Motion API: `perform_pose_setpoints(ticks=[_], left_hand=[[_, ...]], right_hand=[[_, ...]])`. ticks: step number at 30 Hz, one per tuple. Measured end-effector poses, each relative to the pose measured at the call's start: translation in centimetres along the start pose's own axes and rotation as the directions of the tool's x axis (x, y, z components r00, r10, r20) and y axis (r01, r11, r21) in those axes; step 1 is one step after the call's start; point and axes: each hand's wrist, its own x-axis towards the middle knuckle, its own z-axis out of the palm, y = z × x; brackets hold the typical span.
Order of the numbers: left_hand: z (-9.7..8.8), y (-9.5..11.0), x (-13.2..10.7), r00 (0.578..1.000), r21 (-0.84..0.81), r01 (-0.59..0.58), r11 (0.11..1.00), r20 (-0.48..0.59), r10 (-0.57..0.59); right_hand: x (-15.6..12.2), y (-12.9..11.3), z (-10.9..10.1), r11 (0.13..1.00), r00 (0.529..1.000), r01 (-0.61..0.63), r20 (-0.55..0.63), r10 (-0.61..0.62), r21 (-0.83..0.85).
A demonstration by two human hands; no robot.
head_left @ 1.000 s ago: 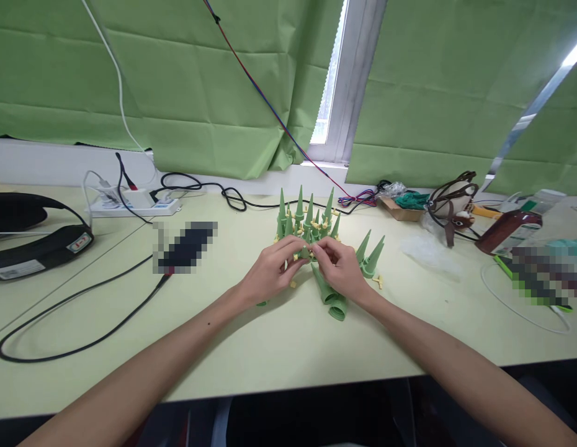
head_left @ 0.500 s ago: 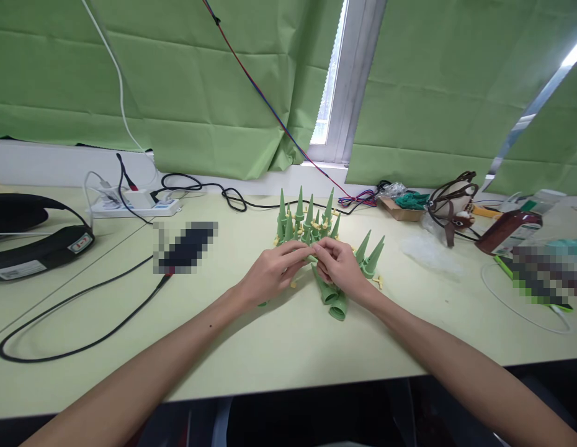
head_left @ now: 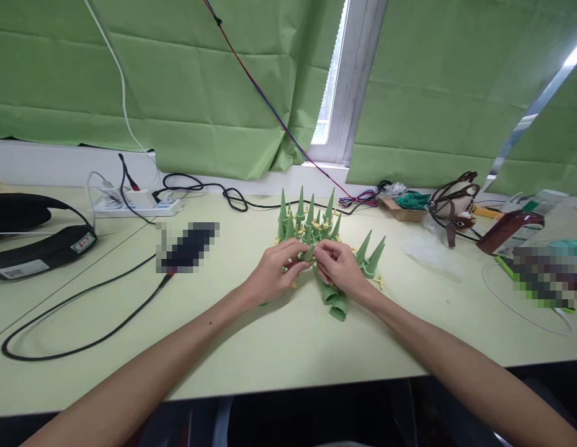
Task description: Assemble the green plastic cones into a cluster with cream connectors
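Holding a small green cone (head_left: 309, 252) just above the table (head_left: 270, 347), pinched from both ends: left hand (head_left: 273, 274) and right hand (head_left: 340, 268) clamped on it, fingertips meeting for steadiness. Just beyond, standing upright, cone cluster (head_left: 307, 222); nearer, lying within reach, loose cones (head_left: 334, 301).

Table: we see a pale yellow-green top (head_left: 279, 347), with thin seam lines crossing its left part.
Middle: we find green cones (head_left: 307, 217) standing upright in a tight cluster, small yellow pieces among them; two more cones (head_left: 370, 254) stand just to the right, and lying cones (head_left: 335, 301) rest on their sides at the near edge of the group.
Left: we note a white power strip (head_left: 134, 203), a looping black cable (head_left: 84, 298) and a black band device (head_left: 41, 248).
Right: we see a cardboard tray (head_left: 400, 211), clear plastic (head_left: 428, 248), a brown bottle (head_left: 507, 231) on its side and a white cable (head_left: 516, 307).
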Motion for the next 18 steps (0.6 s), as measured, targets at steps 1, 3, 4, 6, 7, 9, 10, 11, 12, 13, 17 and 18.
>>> perform_pose_setpoints(ticks=[1,3,4,6,7,9,10,11,12,13,17,18], left_hand=[[0.01,0.09,0.01,1.000,-0.025,0.030,0.999,-0.001,-0.031],[0.01,0.28,0.04,0.994,-0.088,0.106,0.990,0.009,-0.106],[0.00,0.38,0.06,0.989,-0.124,0.149,0.981,0.020,-0.147],[-0.05,0.60,0.11,0.973,-0.193,0.232,0.953,0.050,-0.226],[-0.08,0.70,0.13,0.963,-0.226,0.269,0.936,0.069,-0.260],[-0.16,0.87,0.17,0.942,-0.288,0.334,0.897,0.107,-0.317],[-0.21,0.93,0.19,0.932,-0.317,0.362,0.877,0.130,-0.338],[-0.26,0.97,0.20,0.923,-0.343,0.385,0.857,0.151,-0.355],[-0.31,0.99,0.22,0.915,-0.366,0.404,0.838,0.171,-0.366],[-0.37,0.99,0.24,0.909,-0.386,0.417,0.823,0.187,-0.373],[-0.56,0.92,0.40,0.898,-0.438,0.439,0.784,0.218,-0.382],[-0.60,0.92,0.46,0.898,-0.450,0.441,0.777,0.221,-0.381]], right_hand=[[-0.03,-0.02,0.01,1.000,1.000,0.003,0.002,-0.003,-0.005],[-0.07,-0.03,0.02,1.000,1.000,0.006,0.006,-0.006,-0.009],[-0.09,-0.02,0.02,1.000,1.000,0.008,0.008,-0.008,-0.010],[-0.14,0.01,0.01,1.000,1.000,0.012,0.012,-0.012,-0.017],[-0.16,0.02,0.01,1.000,1.000,0.016,0.015,-0.016,-0.023],[-0.20,0.00,-0.01,0.999,0.999,0.027,0.020,-0.026,-0.042],[-0.21,-0.03,-0.03,0.998,0.999,0.033,0.022,-0.032,-0.054],[-0.23,-0.08,-0.04,0.997,0.999,0.040,0.023,-0.038,-0.068],[-0.25,-0.13,-0.04,0.995,0.999,0.046,0.024,-0.044,-0.084],[-0.28,-0.19,-0.05,0.993,0.998,0.053,0.028,-0.050,-0.103],[-0.40,-0.40,-0.07,0.982,0.996,0.080,0.050,-0.072,-0.170],[-0.44,-0.43,-0.08,0.980,0.995,0.086,0.054,-0.078,-0.180]])
